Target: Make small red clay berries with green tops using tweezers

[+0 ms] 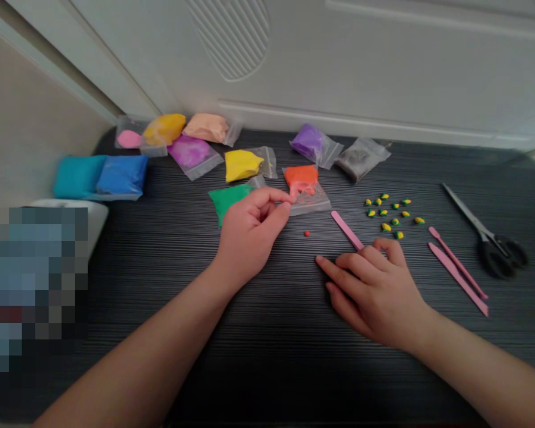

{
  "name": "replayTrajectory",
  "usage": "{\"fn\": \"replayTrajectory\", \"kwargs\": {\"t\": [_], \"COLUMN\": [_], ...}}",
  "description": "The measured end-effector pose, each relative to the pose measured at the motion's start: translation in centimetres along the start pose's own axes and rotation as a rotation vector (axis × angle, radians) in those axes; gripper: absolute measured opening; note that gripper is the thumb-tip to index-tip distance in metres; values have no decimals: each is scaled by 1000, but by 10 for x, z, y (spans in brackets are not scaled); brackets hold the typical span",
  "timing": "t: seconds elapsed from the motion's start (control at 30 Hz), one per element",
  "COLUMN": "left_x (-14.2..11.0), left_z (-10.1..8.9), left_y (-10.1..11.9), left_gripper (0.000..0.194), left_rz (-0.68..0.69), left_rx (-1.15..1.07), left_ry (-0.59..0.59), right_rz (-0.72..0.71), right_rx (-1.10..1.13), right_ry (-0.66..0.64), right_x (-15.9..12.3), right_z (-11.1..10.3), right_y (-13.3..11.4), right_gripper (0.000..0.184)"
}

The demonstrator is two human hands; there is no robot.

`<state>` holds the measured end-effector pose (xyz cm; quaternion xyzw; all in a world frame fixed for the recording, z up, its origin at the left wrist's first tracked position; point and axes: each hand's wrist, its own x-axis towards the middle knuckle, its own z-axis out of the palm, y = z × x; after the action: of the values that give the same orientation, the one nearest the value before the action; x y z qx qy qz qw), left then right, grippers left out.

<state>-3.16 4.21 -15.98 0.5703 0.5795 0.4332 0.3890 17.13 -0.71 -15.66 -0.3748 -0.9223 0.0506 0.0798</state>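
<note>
My left hand [252, 232] is closed, thumb and forefinger pinched together at the near left edge of a zip bag of orange clay [301, 177]. Whatever lies between those fingertips is too small to make out. Partly behind this hand is a bag of green clay [227, 201]. My right hand [374, 288] rests low over the table with its forefinger and thumb stretched to the left, apart. A pink modelling stick [345, 227] runs partly under its curled fingers. Just beyond the forefinger tip sits a tiny orange ball [307, 233].
Several small yellow-and-green clay pieces [395, 222] lie right of centre. Beyond them are two pink tools [457, 276] and black-handled scissors [488, 235]. Bags of yellow [242, 165], purple [307, 142], grey [359, 159] and blue clay [122, 175] line the back and left.
</note>
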Motion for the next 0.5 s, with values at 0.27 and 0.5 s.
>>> {"fn": "replayTrajectory", "kwargs": {"t": [0.27, 0.5], "left_x": [0, 0], "left_z": [1, 1], "left_y": [-2, 0], "left_gripper": [10, 11], "left_rz": [13, 12], "left_rx": [8, 26], "left_ry": [6, 17], "right_rz": [5, 73], "right_rx": [-3, 21], "right_ry": [5, 51], "right_x": [0, 1], "right_z": [0, 1], "right_y": [1, 4], "right_gripper": [37, 37]}}
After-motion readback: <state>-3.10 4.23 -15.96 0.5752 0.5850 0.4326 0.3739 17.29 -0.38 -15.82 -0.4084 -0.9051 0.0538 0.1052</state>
